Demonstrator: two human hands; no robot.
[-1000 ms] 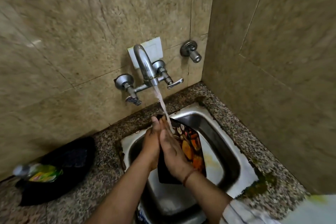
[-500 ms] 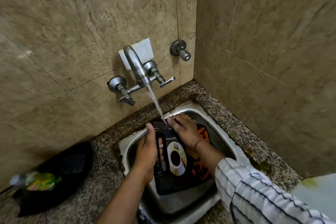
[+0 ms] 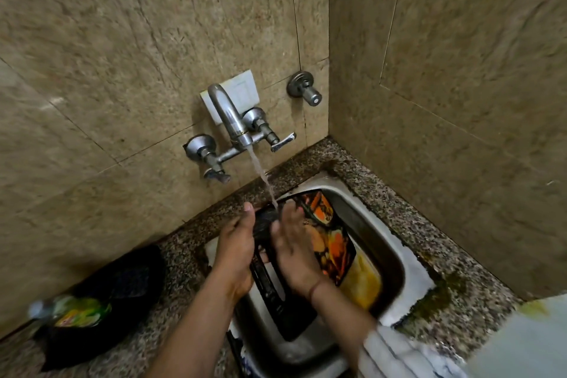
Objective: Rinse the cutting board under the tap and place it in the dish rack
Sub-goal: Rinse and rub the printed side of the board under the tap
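Lower centre of the frame: the printed cutting board (image 3: 334,242) stands tilted in the steel sink (image 3: 411,258) under the running tap (image 3: 228,115). The left hand (image 3: 236,254) grasps its edge; the right hand's (image 3: 296,258) straight fingers (image 3: 291,213) press its face.

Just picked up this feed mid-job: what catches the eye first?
Water runs from the wall tap onto a dark cutting board with a bright orange print, held tilted in the steel sink. The left hand grips its edge, the right hand lies flat against the printed face.
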